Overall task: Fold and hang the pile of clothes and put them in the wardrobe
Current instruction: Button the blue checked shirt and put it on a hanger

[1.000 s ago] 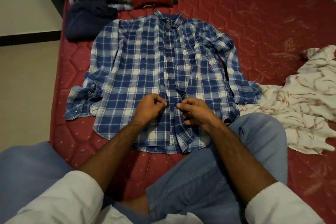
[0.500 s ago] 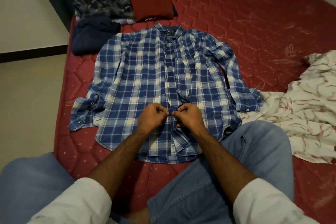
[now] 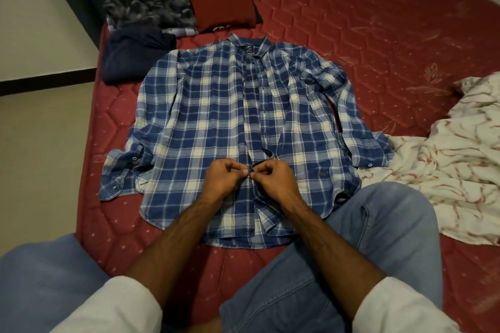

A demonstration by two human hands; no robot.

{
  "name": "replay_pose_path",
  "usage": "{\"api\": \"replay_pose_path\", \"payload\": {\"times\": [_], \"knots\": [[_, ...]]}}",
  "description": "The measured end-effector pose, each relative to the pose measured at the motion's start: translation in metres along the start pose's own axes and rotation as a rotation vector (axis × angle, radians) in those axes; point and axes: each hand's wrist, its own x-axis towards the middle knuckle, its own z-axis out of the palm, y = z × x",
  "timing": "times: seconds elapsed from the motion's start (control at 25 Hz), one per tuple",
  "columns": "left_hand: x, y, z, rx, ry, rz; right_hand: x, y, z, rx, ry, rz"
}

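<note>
Both hands pinch the front placket of the plaid shirt (image 3: 205,121) low on its front: the left hand (image 3: 222,179) has its fingers curled, fingertips nipping the left edge of the opening, and the right hand (image 3: 273,178) is curled the same way on the right edge, the two touching at the fingertips over a button spot.

On the left, a dark navy garment (image 3: 132,55) lies folded near the mattress (image 3: 378,35) corner, with a grey patterned garment (image 3: 148,7) behind it. The shirt lies flat, front up, in the middle of the red mattress, its long axis running away from the person, collar at the far end, hem nearest the knees, sleeves down each side. Beyond the collar sits a folded red garment (image 3: 223,9). On the right, a crumpled white patterned cloth (image 3: 460,149) touches the shirt's right cuff.
</note>
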Motion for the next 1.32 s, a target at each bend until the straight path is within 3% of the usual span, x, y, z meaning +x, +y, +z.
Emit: {"api": "replay_pose_path", "payload": {"times": [0.16, 0.4, 0.6, 0.72, 0.84, 0.96, 1.12, 1.32], "knots": [[0.000, -0.001, -0.001, 0.018, 0.010, -0.005, 0.000, -0.002, -0.013, 0.239, -0.116, 0.053], [-0.001, 0.000, -0.005, 0.064, -0.041, 0.022, 0.000, 0.000, -0.003, -0.035, -0.025, -0.020], [0.003, -0.006, -0.001, 0.255, 0.045, 0.080, -0.001, 0.002, -0.003, -0.121, -0.019, -0.043], [0.007, -0.009, -0.001, 0.244, 0.030, 0.107, 0.000, 0.001, -0.001, -0.197, -0.010, -0.059], [0.010, -0.010, -0.003, 0.158, -0.028, 0.106, 0.003, 0.000, -0.004, -0.103, -0.058, -0.032], [0.010, -0.002, -0.009, 0.227, -0.120, 0.113, 0.003, -0.002, -0.007, -0.027, -0.049, 0.016], [0.019, 0.005, -0.019, 0.495, -0.203, 0.166, 0.007, -0.018, -0.027, -0.340, -0.117, -0.102], [0.018, 0.000, -0.020, 0.583, -0.204, 0.236, 0.036, -0.049, -0.054, -0.331, -0.026, -0.296]]}}
